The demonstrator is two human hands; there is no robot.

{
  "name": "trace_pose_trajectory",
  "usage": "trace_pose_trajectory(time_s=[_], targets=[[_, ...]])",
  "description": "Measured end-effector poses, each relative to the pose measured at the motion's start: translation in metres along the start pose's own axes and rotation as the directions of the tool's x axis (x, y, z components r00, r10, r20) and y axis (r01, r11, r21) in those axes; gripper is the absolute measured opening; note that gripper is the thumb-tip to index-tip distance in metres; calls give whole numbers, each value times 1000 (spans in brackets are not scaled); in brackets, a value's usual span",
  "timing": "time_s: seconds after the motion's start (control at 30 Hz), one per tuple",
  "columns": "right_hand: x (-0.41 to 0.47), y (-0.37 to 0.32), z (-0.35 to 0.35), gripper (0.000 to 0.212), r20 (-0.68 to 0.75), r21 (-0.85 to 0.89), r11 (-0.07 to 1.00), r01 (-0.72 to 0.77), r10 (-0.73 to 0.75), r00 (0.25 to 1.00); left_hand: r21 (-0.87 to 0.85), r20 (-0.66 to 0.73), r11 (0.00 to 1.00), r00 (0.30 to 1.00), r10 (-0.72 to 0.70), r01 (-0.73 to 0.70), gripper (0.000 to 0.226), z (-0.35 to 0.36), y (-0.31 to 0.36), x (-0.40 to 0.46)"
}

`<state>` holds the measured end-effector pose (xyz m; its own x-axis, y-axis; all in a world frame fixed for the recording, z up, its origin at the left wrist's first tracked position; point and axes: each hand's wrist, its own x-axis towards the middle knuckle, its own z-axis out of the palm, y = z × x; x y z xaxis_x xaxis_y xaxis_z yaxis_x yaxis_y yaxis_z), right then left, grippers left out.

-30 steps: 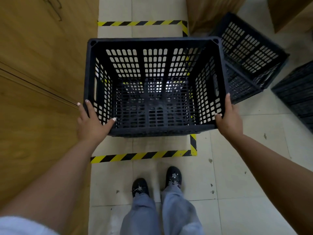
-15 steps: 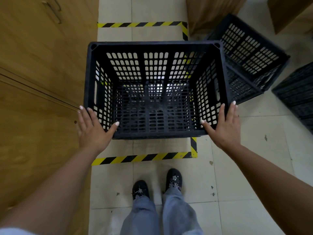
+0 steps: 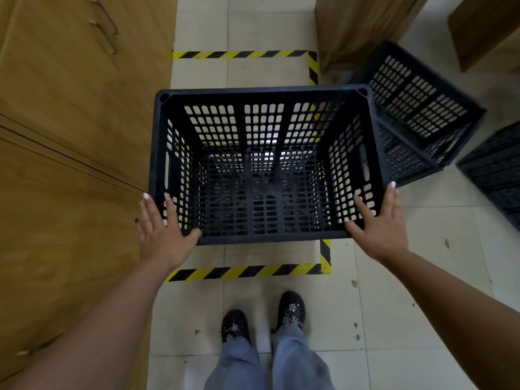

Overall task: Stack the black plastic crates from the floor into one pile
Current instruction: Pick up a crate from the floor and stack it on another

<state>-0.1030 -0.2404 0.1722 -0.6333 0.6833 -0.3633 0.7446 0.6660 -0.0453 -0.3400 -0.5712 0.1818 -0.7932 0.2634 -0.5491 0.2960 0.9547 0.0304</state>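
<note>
A black perforated crate (image 3: 264,92) stands upright in front of me, open side up, inside the taped floor area. My left hand (image 3: 166,235) lies flat on its near left corner with the fingers spread, thumb on the front rim. At the near right corner my right hand (image 3: 380,229) rests the same way, fingers apart. Neither hand is curled around the rim. A second black crate (image 3: 416,108) lies tipped on its side just right of the first one. Part of a third black crate (image 3: 495,175) shows at the right edge.
Yellow-black tape (image 3: 244,273) marks a rectangle on the tiled floor. A wooden cabinet (image 3: 70,136) runs close along the crate's left side. Wooden furniture (image 3: 360,23) stands behind on the right. My shoes (image 3: 261,319) are just short of the tape.
The hands were gripping the crate's sides; they have since loosened and now lie flat with spread fingers at the near corners. The crate sits slightly lower in the view.
</note>
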Motion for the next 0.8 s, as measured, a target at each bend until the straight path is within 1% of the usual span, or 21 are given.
trace_pose_trajectory(time_s=[0.1, 0.27, 0.4, 0.5, 0.57, 0.63, 0.7, 0.8], targets=[[1, 1, -2, 79, 21, 2, 1000, -16, 16, 1000, -4, 18, 1000, 1000, -4, 4, 93, 1, 2, -2], [-12, -5, 5, 83, 39, 0, 997, -77, 77, 996, 30, 43, 1000, 999, 4, -5, 94, -3, -1, 4], [-23, -8, 13, 86, 5, 25, 995, -95, 95, 995, 44, 50, 999, 998, 24, -26, 96, -5, -6, 7], [-23, -7, 12, 87, -12, 22, 996, -85, 85, 996, 31, 51, 999, 998, 26, -28, 98, -2, -6, 4], [-20, -2, 9, 86, -20, 31, 997, -75, 76, 997, 27, 22, 999, 999, 31, -32, 100, 5, -4, -1], [-18, 1, 8, 87, 1, 16, 997, -79, 79, 997, 37, 6, 999, 1000, 25, -26, 100, 8, -2, -2], [-18, 1, 8, 87, 22, 11, 997, -80, 80, 997, 44, 22, 999, 1000, 19, -20, 100, 9, -2, -2], [-17, 2, 8, 83, 25, -3, 997, -73, 73, 997, 64, 14, 998, 1000, 27, -28, 98, 10, -2, 0]])
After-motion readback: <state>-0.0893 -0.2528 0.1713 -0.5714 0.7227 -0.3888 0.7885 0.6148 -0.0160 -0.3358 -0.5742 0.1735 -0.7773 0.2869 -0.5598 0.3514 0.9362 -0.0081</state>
